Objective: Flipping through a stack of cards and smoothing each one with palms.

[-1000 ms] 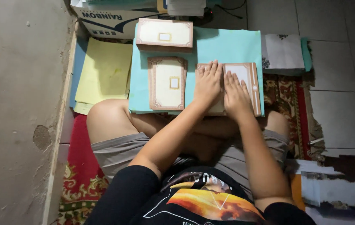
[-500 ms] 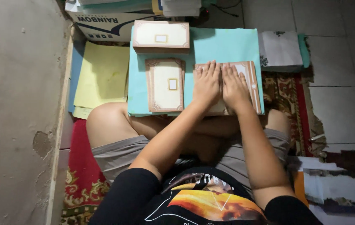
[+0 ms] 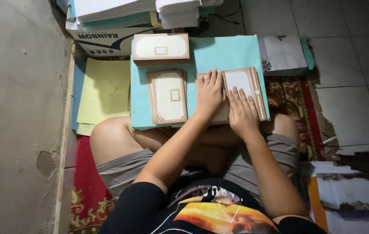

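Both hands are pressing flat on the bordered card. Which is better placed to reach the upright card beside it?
Left, probably. The left hand presses the bordered card at its left end, closest to the upright card. The right hand lies farther right.

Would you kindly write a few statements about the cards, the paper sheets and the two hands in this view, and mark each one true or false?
1. Both hands press flat on the card lying on the teal sheet. True: the left hand and the right hand lie palm down on it, side by side.
2. The upright card stack sits to the right of the hands. False: it is to their left.
3. A yellow sheet lies left of the teal sheet. True.
4. The sideways card stack is held in the right hand. False: it lies untouched at the far edge of the teal sheet.
5. The person is standing. False: they sit on a patterned rug, with bare knees under the teal sheet.
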